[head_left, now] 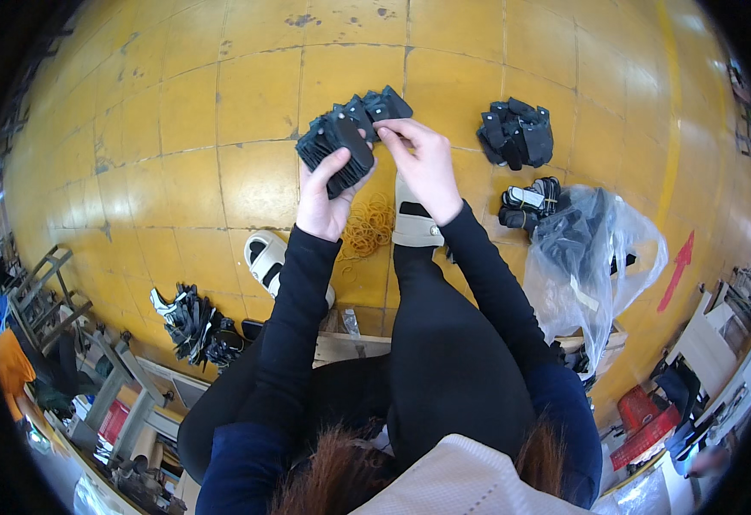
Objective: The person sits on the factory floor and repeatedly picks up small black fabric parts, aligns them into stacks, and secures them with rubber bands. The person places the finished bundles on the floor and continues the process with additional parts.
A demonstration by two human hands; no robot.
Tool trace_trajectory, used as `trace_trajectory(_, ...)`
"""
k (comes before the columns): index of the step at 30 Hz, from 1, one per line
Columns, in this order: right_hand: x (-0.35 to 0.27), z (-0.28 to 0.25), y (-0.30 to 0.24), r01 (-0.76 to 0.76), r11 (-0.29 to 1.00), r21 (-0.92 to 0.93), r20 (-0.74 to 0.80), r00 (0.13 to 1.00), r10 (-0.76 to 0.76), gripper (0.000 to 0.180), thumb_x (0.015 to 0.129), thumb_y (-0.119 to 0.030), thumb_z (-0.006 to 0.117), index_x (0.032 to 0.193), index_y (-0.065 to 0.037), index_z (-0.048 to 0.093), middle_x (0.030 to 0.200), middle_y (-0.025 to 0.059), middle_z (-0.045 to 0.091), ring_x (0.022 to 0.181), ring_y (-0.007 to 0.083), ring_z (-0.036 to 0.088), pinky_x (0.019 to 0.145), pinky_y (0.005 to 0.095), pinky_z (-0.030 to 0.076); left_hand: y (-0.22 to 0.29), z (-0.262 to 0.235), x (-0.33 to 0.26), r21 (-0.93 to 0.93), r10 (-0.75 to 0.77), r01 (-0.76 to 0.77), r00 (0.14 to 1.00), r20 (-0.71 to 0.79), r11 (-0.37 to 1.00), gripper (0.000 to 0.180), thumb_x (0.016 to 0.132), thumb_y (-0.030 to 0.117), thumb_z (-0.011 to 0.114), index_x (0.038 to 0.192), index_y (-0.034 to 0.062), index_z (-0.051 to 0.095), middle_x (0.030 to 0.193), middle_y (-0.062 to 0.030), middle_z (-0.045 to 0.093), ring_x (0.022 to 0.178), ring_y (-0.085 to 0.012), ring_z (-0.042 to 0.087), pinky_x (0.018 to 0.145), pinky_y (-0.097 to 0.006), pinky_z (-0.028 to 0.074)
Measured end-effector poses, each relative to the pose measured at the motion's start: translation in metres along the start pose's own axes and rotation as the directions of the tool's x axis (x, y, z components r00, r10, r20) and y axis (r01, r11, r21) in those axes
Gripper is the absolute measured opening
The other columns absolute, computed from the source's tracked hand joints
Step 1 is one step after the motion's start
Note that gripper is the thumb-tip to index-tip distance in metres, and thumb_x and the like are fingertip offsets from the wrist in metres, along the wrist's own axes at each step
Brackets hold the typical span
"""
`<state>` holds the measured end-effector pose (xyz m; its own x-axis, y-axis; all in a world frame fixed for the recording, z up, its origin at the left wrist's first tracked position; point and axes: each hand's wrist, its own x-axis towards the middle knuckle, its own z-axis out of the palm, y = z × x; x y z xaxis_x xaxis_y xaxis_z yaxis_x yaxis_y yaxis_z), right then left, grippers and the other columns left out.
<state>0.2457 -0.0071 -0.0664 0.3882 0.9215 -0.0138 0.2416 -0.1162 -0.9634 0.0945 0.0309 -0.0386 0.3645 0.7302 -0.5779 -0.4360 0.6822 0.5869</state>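
Observation:
My left hand is closed round a thick stack of flat black pieces with rounded ends, the thumb pressed across its near side. Just right of the stack, my right hand has its thumb and forefinger pinched together. Whatever is between those fingertips is too small to make out. Beyond both hands, more black pieces lie overlapped in a row on the floor, partly hidden by the stack. Below the hands, between my feet, sits a loose heap of yellow rubber bands.
To the right are a pile of black pieces, a banded bundle and a clear plastic bag with dark contents. Another dark pile lies at lower left. Metal frames stand along the left edge, a red crate at lower right.

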Motion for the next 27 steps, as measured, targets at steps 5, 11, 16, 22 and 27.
trace_trajectory(5, -0.012, -0.027, -0.048, -0.062, 0.990, 0.123, 0.083, 0.995, 0.052, 0.019, 0.082, -0.004, 0.070, 0.101, 0.002, 0.067, 0.088, 0.0048, 0.062, 0.078, 0.0103, 0.060, 0.071, 0.0227, 0.048, -0.015, 0.016, -0.006, 0.040, 0.113, -0.115, 0.992, 0.057, 0.993, 0.063, 0.076, -0.008, 0.066, 0.131, 0.0089, 0.041, 0.115, -0.0066, 0.057, 0.103, -0.0175, 0.059, 0.089, -0.033, 0.051)
trace_trajectory(11, -0.013, -0.026, -0.064, -0.081, 0.994, 0.076, 0.062, 0.995, 0.076, 0.011, 0.083, 0.000, 0.066, 0.093, 0.004, 0.069, 0.090, 0.0082, 0.066, 0.075, 0.0095, 0.060, 0.065, 0.0225, 0.048, -0.014, 0.014, -0.011, 0.028, 0.130, -0.131, 0.991, 0.022, 0.991, 0.066, 0.074, -0.007, 0.066, 0.133, 0.0092, 0.039, 0.115, -0.0061, 0.056, 0.104, -0.0166, 0.058, 0.090, -0.032, 0.050)
trace_trajectory(16, -0.013, -0.024, -0.070, -0.203, 0.968, 0.146, -0.098, 0.971, 0.218, 0.013, 0.082, 0.003, 0.062, 0.093, 0.003, 0.069, 0.092, 0.0096, 0.067, 0.076, 0.0102, 0.062, 0.067, 0.0234, 0.049, -0.015, 0.017, -0.016, -0.072, 0.098, -0.092, 0.992, 0.084, 0.993, 0.068, 0.074, -0.008, 0.065, 0.134, 0.0109, 0.039, 0.115, -0.0064, 0.056, 0.104, -0.0167, 0.057, 0.090, -0.032, 0.050)
trace_trajectory(22, -0.017, -0.025, -0.076, 0.132, 0.983, -0.127, -0.081, 0.987, -0.143, 0.019, 0.079, -0.004, 0.068, 0.098, -0.001, 0.070, 0.096, 0.0143, 0.066, 0.084, 0.0246, 0.066, 0.076, 0.0299, 0.051, -0.014, 0.022, -0.014, -0.010, 0.160, -0.160, 0.983, 0.087, 0.987, 0.067, 0.074, -0.009, 0.065, 0.133, 0.0113, 0.039, 0.116, -0.0069, 0.055, 0.104, -0.0172, 0.057, 0.089, -0.032, 0.050)
trace_trajectory(27, -0.020, -0.025, -0.074, 0.061, 0.994, -0.089, -0.055, 0.996, -0.066, 0.018, 0.078, -0.004, 0.070, 0.095, 0.001, 0.070, 0.094, 0.0154, 0.066, 0.082, 0.0248, 0.066, 0.074, 0.0300, 0.051, -0.014, 0.019, -0.013, -0.001, 0.147, -0.148, 0.986, 0.078, 0.989, 0.067, 0.073, -0.008, 0.066, 0.132, 0.0097, 0.039, 0.117, -0.0071, 0.054, 0.104, -0.0171, 0.057, 0.089, -0.032, 0.050)
